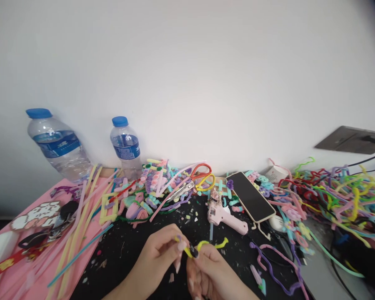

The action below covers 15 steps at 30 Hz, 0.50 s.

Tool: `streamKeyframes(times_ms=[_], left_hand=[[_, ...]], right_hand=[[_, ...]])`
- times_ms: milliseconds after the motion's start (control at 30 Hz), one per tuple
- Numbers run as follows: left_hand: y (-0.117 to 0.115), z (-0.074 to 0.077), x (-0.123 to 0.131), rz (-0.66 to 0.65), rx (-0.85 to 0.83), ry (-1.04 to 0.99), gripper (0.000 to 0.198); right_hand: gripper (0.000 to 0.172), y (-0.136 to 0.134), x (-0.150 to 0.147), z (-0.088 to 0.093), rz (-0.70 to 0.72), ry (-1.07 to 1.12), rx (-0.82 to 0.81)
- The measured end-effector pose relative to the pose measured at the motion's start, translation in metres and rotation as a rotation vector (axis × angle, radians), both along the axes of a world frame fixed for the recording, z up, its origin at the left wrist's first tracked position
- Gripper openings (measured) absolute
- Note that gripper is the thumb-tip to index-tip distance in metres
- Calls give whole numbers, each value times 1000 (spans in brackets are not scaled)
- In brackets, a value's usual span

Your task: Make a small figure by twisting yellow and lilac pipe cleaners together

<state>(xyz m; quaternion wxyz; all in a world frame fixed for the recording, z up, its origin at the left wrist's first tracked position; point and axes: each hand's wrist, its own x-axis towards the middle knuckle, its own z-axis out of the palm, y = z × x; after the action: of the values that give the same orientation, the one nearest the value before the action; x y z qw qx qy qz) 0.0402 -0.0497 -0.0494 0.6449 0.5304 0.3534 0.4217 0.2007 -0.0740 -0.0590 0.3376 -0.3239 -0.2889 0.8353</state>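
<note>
My left hand (162,252) and my right hand (211,271) meet low at the middle of the view, over a black mat (128,246). Both pinch a yellow pipe cleaner (206,244) that curls out to the right between them. A small dark piece sits where the fingertips meet; I cannot make out what it is. Just beyond the hands lies a pink glue gun (223,214). Scissors with red and yellow handles (193,181) rest on a heap of pastel pipe-cleaner shapes (150,187).
Two water bottles (58,146) (126,146) stand at the wall on the left. A phone (250,196) lies face up right of the glue gun. A tangle of coloured pipe cleaners (337,196) fills the right side. Pink paper (25,266) with long stems lies left. Cables run to a wall socket (350,139).
</note>
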Motion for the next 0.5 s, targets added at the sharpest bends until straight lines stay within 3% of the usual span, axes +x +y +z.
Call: streamKeyframes(times_ms=[133, 200, 267, 333, 400, 500], left_hand=[[8, 4, -3, 181, -242, -236, 18], [13, 7, -5, 207, -333, -339, 15], [16, 9, -6, 178, -396, -404, 17], [18, 8, -7, 119, -452, -419, 20], [19, 6, -8, 62, -500, -405, 21], [19, 4, -8, 40, -566, -383, 24]], right_hand=[[39, -6, 18, 14, 232, -171, 98], [39, -6, 25, 20, 255, -208, 137], [42, 1, 30, 25, 171, -196, 176], [39, 17, 36, 34, -7, -243, 261], [25, 41, 44, 47, -163, -524, 506], [17, 85, 58, 65, -218, -1045, 931]])
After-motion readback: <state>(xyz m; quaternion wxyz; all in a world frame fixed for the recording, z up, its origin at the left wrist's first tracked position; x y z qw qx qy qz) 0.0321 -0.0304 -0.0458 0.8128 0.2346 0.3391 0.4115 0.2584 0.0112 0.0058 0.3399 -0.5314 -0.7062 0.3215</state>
